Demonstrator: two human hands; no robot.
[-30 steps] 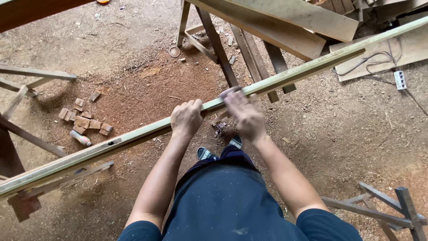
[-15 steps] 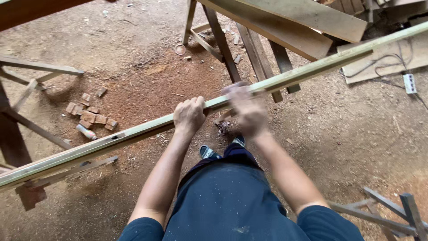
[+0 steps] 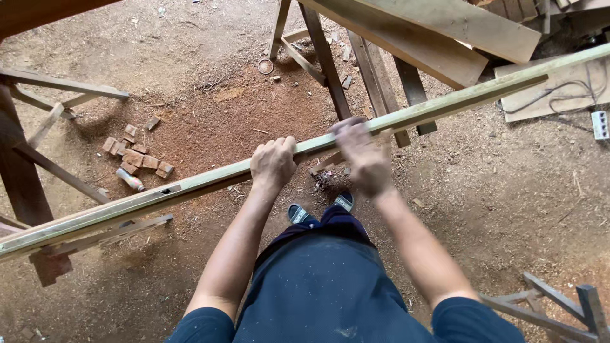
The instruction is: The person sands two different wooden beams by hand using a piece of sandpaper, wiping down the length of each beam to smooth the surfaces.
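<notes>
Over sawdust floor, my left hand (image 3: 273,162) grips long pale-green wooden batten (image 3: 190,185); right hand (image 3: 365,155) (blurred) lies flat on it, work unfinished.

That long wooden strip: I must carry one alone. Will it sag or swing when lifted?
The long wooden strip looks thin for its length, so probably whippy. Left hand and right hand sit near its middle; the far ends would likely swing wide.
</notes>
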